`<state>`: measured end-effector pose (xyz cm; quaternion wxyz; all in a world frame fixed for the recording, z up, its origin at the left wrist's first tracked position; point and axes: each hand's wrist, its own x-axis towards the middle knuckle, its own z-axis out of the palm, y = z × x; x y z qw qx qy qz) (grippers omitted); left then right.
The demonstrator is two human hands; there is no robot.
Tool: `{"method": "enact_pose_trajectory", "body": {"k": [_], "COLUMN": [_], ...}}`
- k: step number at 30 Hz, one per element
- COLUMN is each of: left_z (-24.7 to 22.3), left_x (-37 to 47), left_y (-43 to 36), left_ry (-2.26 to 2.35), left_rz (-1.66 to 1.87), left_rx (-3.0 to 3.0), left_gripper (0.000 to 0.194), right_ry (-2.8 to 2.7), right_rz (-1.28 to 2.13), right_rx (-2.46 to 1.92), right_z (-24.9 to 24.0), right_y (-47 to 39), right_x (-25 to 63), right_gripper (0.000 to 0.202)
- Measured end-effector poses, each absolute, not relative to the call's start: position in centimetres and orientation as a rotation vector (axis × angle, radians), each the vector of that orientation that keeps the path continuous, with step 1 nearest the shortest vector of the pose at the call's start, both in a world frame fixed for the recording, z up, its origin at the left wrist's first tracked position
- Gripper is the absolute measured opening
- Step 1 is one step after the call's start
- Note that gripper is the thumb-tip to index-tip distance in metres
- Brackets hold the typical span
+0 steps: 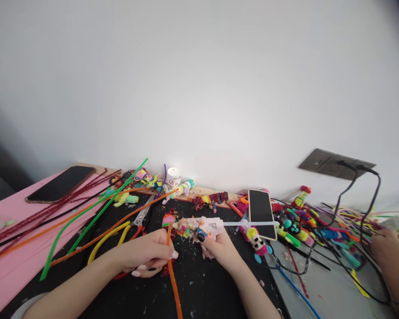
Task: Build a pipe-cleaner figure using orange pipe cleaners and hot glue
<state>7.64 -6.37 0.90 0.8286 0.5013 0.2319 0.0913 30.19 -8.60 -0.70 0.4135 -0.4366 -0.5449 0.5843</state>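
My left hand [153, 252] is closed, its thumb and fingers pinching an orange pipe cleaner [174, 288] that hangs toward me. A coiled pipe-cleaner piece [169, 218] in orange, pink and green shows just above those fingers, with dark red fuzz below; how far the hand grips it is partly hidden. My right hand [217, 250] is wrapped round a pale pink glue gun [216, 224] crusted with coloured bits. Its nozzle end points left, close to the coiled piece, and a pale glue stick [246, 223] sticks out to the right.
Scissors [141, 217], yellow pipe cleaners [103, 241] and long green pipe cleaners [96, 217] lie left. Finished pipe-cleaner figures [257, 241] and phones [261, 208] [61, 182] sit around the black mat [206, 292]. Black cables [369, 212] hang right, near another person's hand [387, 252].
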Motion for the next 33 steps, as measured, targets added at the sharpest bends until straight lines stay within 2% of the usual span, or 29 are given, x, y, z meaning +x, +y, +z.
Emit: {"method": "enact_pose_trajectory", "body": {"k": [33], "left_z": [0.73], "left_x": [7.89], "left_y": [-6.30], "left_ry": [0.504], "left_rz": [0.244], "left_rx": [1.041], "left_gripper": [0.048], "right_ry": [-1.334], "right_rz": [1.562], "right_rx": [-1.104], "right_z": [-1.06], "right_y": [-8.84], "right_x": [30.53], "right_gripper": [0.048]}}
